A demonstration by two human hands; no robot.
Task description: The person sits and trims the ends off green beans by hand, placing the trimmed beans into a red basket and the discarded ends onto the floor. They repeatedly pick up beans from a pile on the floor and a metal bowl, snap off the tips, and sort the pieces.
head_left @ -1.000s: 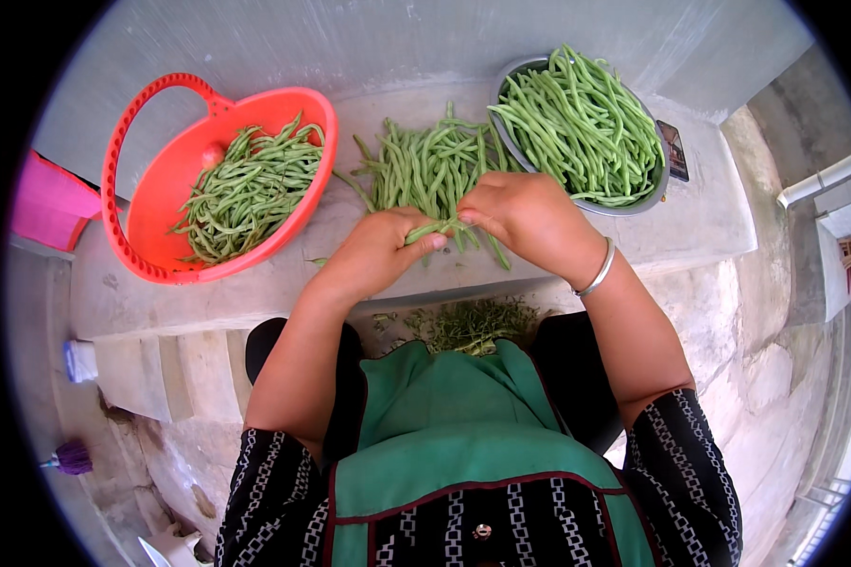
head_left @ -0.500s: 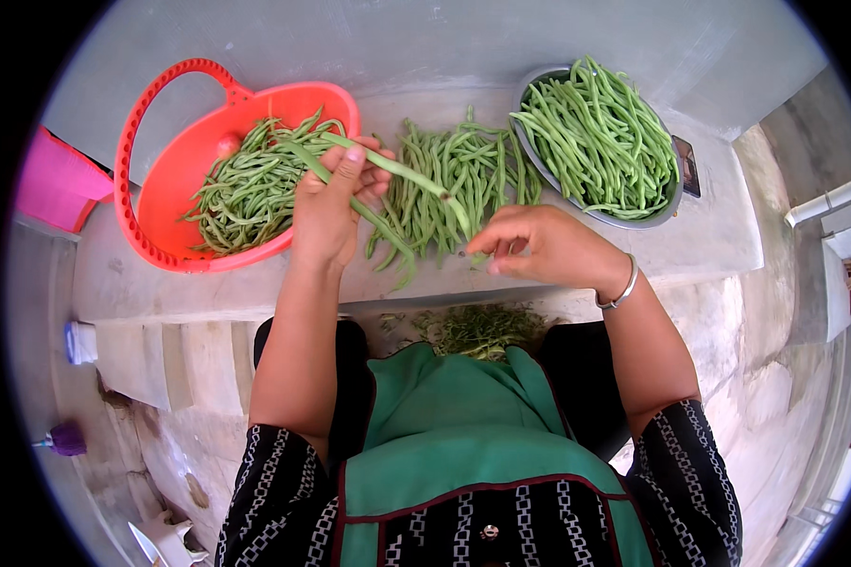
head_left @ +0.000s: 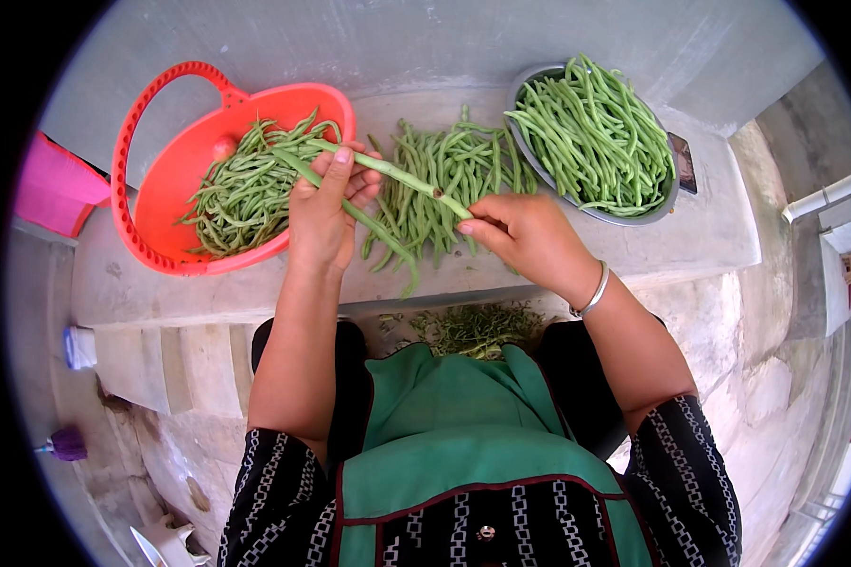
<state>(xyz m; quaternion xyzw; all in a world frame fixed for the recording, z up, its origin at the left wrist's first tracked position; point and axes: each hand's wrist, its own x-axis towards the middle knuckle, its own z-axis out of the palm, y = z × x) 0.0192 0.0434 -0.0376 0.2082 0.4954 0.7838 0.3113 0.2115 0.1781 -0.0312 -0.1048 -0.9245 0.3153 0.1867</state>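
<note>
My left hand (head_left: 329,203) is closed around two green beans, thumb on top. One green bean (head_left: 408,180), with a brown spot, stretches rightward from it; the other (head_left: 380,233) hangs down toward the ledge's front. At the spotted bean's right end, my right hand (head_left: 520,227) pinches its tip between thumb and fingers; a silver bangle circles that wrist. Behind both hands lies a loose pile of green beans (head_left: 444,161) on the concrete ledge (head_left: 189,300).
A red basket (head_left: 165,180) with thin beans stands at left. A metal bowl (head_left: 651,219) heaped with beans is at right, a phone (head_left: 683,163) beside it. Bean trimmings (head_left: 477,329) lie on the floor below the ledge. A purple brush (head_left: 68,442) is at far left.
My right hand has moved slightly left and up, and its fingers have closed on the spotted bean's end. My left hand keeps hold of both beans, nearly still.
</note>
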